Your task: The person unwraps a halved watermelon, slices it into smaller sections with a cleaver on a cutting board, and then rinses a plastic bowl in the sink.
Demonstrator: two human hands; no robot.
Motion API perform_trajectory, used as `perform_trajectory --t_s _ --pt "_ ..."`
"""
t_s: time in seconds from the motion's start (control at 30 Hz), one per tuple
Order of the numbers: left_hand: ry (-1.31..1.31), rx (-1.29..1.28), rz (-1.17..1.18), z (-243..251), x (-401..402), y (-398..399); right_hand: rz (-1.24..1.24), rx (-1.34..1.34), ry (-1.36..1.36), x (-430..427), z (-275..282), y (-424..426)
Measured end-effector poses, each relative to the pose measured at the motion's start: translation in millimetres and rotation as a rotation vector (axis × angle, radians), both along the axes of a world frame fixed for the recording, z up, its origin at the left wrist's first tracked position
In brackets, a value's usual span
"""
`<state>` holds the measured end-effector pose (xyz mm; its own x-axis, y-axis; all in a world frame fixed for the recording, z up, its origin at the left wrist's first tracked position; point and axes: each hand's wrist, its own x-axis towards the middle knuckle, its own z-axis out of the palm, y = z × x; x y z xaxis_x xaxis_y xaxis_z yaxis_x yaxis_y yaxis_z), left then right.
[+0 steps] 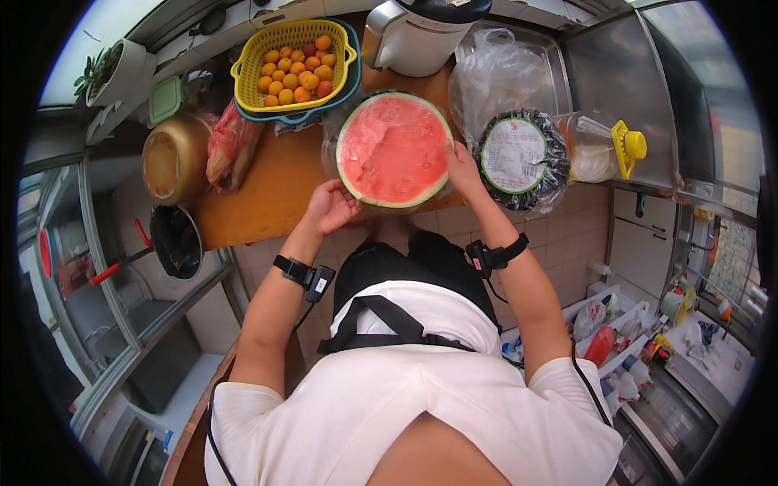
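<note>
A halved watermelon (395, 149), red cut face up, sits on the orange-brown tabletop (279, 176) in front of me. Clear plastic film appears to cover its cut face, which is uneven at the left. My right hand (463, 170) grips the rind at the right, with the thumb on the rim and the other fingers mostly hidden. At the lower left rim is my left hand (333, 208), palm turned up and fingers curled. Its fingertips meet the rind's edge; whether they grip the rind or the film is unclear.
Several apricots (298, 70) fill a yellow basket (243, 91) behind the melon. A white appliance (419, 42) stands at the back. To the right are a plastic-wrapped round package (516, 158) and an oil jug (598, 149). Leftward sit a gold pot (173, 161) and a red bag (231, 143).
</note>
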<state>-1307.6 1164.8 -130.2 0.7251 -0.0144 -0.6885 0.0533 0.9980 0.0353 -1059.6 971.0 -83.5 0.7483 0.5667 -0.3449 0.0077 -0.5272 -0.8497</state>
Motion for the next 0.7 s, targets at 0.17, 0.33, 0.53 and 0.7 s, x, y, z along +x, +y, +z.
perform_trajectory --t_s 0.17,0.33,0.53,0.7 --pt "0.17 0.272 0.029 21 6 2 0.081 -0.234 -0.288 23 21 8" --pt "0.345 1.12 -0.188 15 2 12 0.221 0.135 -0.488 39 44 69" --pt "0.24 1.359 0.053 43 14 13 0.248 0.051 -0.701 28 74 83" --pt "0.065 1.503 0.133 96 42 -7 0.182 0.204 -0.435 -21 140 11"
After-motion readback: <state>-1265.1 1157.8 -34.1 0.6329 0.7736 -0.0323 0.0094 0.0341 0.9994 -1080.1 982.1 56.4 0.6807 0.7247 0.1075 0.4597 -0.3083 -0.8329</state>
